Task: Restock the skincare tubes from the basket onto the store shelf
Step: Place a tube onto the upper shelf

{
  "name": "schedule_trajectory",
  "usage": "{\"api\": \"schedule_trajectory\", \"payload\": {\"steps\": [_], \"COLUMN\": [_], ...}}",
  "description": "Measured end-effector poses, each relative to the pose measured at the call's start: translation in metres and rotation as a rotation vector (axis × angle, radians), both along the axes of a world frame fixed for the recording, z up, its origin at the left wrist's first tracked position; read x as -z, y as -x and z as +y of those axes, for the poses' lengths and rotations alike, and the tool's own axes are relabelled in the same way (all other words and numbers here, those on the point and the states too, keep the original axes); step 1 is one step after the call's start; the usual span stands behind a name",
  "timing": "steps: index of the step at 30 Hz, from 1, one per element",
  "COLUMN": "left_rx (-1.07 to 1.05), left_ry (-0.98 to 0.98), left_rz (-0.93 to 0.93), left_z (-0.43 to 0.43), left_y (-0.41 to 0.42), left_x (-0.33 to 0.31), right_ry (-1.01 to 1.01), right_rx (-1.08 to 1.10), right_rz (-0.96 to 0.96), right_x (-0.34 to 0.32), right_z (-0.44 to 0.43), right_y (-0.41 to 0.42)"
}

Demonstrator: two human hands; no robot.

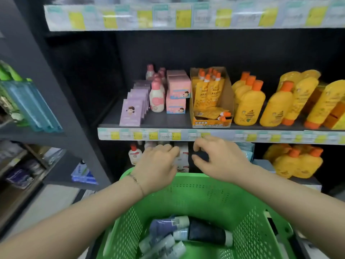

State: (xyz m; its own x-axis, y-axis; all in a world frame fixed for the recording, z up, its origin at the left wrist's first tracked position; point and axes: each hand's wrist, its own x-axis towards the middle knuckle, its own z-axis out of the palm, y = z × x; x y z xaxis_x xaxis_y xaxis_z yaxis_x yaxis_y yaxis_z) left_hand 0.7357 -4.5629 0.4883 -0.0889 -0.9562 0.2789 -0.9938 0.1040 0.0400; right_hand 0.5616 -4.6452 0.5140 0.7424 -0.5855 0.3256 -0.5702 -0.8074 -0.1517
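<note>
Right hand (220,159) past green basket (186,179) far rim, fingers curled, probably pinching dark tube (201,156) at lower shelf (302,181). Left hand (158,165) beside, curled; hold hidden. Placing step. More tubes (186,234) in basket bottom: next, reach back down.

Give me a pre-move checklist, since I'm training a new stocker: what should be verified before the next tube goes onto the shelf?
1. Tubes remaining in green basket: ok, several.
2. Basket within reach: ok, under both arms.
3. Left hand free: cannot tell, fingers curl at white boxes.
4. Right hand free: cannot tell, something dark between its fingers.
5. Gap on lower shelf: cannot tell, hands hide it.
</note>
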Motion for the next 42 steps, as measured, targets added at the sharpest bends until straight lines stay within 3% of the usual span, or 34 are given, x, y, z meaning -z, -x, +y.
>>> {"api": "schedule_trajectory", "payload": {"steps": [10, 19, 28, 38, 42], "left_rx": [0.043, -0.057, -0.162, -0.256, -0.260], "left_ry": [-0.312, -0.750, -1.065, -1.130, -1.117], "left_rz": [-0.116, -0.187, -0.052, 0.060, -0.050], "left_z": [0.009, -0.004, -0.013, 0.001, 0.005], "left_y": [0.029, 0.034, 0.026, 0.008, 0.005], "left_x": [0.051, 0.102, 0.164, 0.221, 0.228], "right_ry": [-0.114, -0.281, -0.417, -0.422, -0.423], "right_rx": [-0.039, -0.021, 0.000, -0.067, -0.076], "right_rz": [0.203, 0.441, 0.505, 0.588, 0.611], "right_x": [0.062, 0.106, 0.129, 0.140, 0.142], "right_z": [0.023, 0.027, 0.016, 0.016, 0.016], "right_y": [0.013, -0.003, -0.006, -0.009, -0.010]}}
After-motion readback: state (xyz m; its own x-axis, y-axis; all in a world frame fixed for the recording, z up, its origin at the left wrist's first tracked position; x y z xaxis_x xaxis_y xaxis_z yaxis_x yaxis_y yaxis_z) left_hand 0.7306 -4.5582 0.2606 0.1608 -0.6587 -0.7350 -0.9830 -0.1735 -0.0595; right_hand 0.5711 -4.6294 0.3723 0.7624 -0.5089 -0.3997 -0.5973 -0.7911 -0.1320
